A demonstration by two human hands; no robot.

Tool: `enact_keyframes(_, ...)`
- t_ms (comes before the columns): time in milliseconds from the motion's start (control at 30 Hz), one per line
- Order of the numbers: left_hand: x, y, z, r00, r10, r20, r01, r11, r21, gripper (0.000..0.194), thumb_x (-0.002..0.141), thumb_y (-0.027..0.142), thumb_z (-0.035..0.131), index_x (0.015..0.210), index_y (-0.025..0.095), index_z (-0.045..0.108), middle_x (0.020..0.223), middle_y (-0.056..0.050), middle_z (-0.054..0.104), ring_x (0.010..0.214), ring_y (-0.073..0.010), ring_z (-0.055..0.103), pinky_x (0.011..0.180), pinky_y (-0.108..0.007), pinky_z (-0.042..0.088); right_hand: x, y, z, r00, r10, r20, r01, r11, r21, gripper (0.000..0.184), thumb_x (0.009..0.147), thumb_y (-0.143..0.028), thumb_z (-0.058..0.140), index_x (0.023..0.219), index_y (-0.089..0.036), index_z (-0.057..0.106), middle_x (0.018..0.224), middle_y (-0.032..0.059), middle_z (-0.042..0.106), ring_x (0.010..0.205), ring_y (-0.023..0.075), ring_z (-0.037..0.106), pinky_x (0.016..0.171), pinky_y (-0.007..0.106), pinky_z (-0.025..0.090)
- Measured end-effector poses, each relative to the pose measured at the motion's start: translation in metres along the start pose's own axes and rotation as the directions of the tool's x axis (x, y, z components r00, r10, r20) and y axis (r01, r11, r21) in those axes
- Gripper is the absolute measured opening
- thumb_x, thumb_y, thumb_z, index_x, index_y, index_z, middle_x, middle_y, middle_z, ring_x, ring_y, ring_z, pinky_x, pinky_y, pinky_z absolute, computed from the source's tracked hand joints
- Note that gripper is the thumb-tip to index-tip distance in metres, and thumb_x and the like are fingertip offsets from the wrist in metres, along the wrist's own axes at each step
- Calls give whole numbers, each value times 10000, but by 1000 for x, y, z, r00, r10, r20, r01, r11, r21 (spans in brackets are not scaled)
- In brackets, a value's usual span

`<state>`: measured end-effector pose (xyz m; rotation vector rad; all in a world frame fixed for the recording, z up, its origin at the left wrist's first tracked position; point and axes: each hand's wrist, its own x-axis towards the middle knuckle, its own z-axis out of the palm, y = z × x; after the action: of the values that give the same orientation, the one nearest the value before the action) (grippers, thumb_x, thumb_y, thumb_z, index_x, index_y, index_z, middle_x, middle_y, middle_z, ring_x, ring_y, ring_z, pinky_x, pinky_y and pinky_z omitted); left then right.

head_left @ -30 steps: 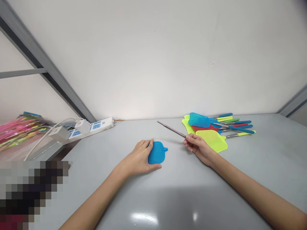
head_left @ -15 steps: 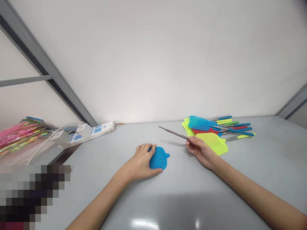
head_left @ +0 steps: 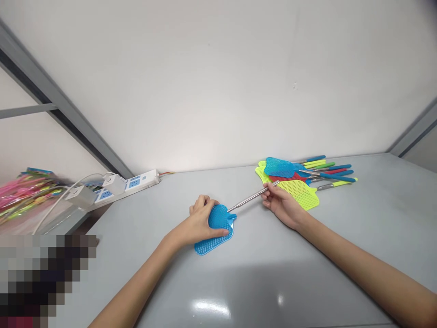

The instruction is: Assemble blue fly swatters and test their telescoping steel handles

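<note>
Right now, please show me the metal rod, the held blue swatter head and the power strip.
Metal rod (head_left: pixel 248 198): head camera, middle of shaft.
Held blue swatter head (head_left: pixel 218 217): head camera, perforated face.
Power strip (head_left: pixel 134 183): head camera, blue socket panel.

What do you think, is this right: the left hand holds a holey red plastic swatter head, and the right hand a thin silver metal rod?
Not quite: the head view shows the left hand holding a holey blue plastic swatter head, not red. The rest is right.
</note>
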<state>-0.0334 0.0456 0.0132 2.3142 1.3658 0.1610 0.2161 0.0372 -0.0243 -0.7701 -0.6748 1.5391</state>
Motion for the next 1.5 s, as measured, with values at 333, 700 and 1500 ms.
enact_keyframes(333,7,-8,0,999,6,-32,-7,999,-39,606,633,648,528,1041,227,377,1096,-57,412,986,-259,429,869,-410,338,3,4,-2,996,-8,-91,17,995,102,160,720,-314,642,685,-200,534,575,-45,432,594,118,499,524,229,405)
enact_keyframes(700,4,-3,-6,998,-62,2,62,998,-21,612,651,653,494,1066,222,365,1097,-73,453,972,-266,451,825,-387,351,5,7,-4,993,-40,-107,56,987,150,149,752,-299,618,688,-201,526,582,-39,457,602,113,511,541,227,431)
enact_keyframes(1500,6,-5,-7,983,-86,-165,80,996,-41,473,712,607,451,969,212,402,996,-60,510,920,-250,471,769,-364,371,4,6,-3,998,-45,-42,49,993,104,134,745,-290,618,689,-188,551,611,-27,476,616,120,500,535,231,395)
